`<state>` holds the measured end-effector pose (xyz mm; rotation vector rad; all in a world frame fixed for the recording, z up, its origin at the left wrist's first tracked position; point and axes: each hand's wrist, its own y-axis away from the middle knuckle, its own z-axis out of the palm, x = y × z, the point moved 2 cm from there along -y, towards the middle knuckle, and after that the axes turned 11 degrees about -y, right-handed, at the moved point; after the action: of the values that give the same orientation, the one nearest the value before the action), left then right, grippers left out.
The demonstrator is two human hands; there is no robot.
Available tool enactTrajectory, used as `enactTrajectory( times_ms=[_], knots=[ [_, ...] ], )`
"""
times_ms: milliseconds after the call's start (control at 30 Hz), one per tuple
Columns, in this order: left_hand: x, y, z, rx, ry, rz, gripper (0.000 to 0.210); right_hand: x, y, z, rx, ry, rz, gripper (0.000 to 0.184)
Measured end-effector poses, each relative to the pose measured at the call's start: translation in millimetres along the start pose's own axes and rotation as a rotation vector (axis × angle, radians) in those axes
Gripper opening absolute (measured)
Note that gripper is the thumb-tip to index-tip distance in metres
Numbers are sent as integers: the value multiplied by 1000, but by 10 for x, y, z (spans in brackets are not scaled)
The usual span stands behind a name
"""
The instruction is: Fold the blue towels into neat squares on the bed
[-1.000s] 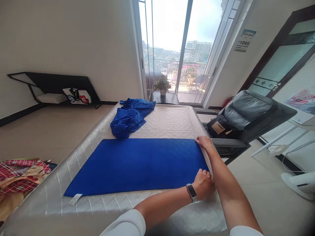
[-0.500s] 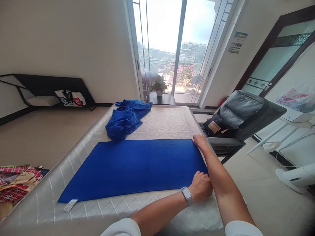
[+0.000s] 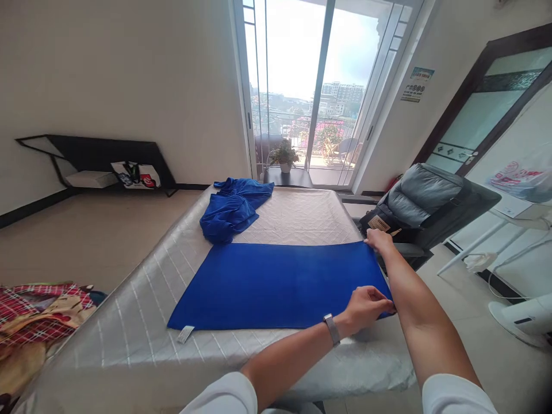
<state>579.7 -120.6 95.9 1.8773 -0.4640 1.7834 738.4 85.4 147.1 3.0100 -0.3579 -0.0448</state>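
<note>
A folded blue cloth lies as a long flat rectangle across the silvery quilted mattress. Its white label sticks out at the near left corner. My left hand, with a watch on the wrist, is closed in a pinch at the cloth's near right corner. Further off, my right hand grips the far right corner, which is raised slightly and reaches past the mattress edge. A crumpled blue garment or cloth lies behind, touching the far left edge of the flat one.
To the right stands a grey padded chair with a black bag on it. A potted plant sits beyond the mattress, before the glass door. Red checked fabric is at the lower left; a white appliance is far right.
Both hands have moved right and drawn the flat blue cloth with them, its left end sliding over the mattress. My left hand has turned from a fist-like grip to a pinch.
</note>
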Motion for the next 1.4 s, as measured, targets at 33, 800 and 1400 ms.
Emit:
enactTrajectory(
  times_ms=[33, 800, 1400],
  knots=[
    [47, 4, -11, 0, 67, 7, 40, 47, -3, -77, 13, -26, 12, 30],
    [-562, 3135, -3258, 1287, -725, -346, 33, -4554, 969, 155, -96, -782, -1027, 18],
    [-1045, 3278, -3412, 1185, -1495, -363, 54, -5217, 1088, 989, -18, -338, -1012, 27]
  ],
)
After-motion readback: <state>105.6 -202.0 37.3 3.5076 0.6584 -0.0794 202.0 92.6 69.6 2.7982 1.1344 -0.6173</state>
